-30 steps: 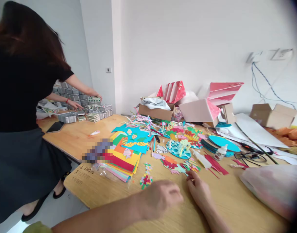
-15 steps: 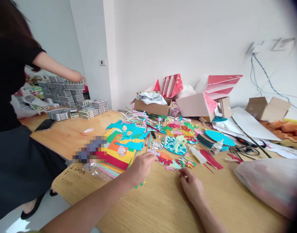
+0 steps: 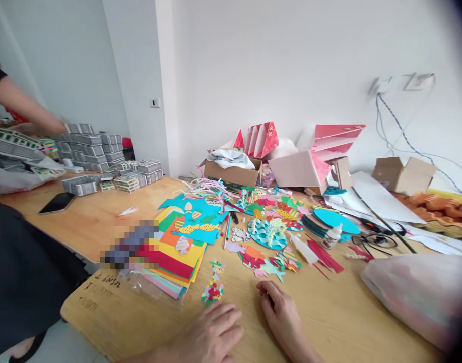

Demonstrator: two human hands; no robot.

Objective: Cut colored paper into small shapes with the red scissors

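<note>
My left hand (image 3: 211,333) lies flat on the wooden table (image 3: 329,322) at the near edge, fingers stretched out and holding nothing. Just to its right, my right hand (image 3: 281,317) rests on the table with its fingers curled under; nothing shows in them. A small cluster of coloured paper bits (image 3: 212,291) lies just beyond my left hand. Paper cut-outs of fish and coral (image 3: 268,262) lie just beyond my right hand. A stack of coloured paper sheets (image 3: 170,257) sits to the left, and a blue wave disc (image 3: 266,231) lies further back.
A glue bottle (image 3: 332,236) and a white tube (image 3: 304,248) lie mid-table. A plastic bag (image 3: 419,292) fills the near right. Cardboard boxes (image 3: 233,171) and red paper bags line the wall. At far left a co-worker's arm (image 3: 22,108) reaches over stacked small boxes (image 3: 90,146), near a phone (image 3: 57,202).
My left hand has drawn back from the cut-outs to the near table edge and flattened. My right hand slid slightly nearer. The co-worker has moved left, mostly out of view.
</note>
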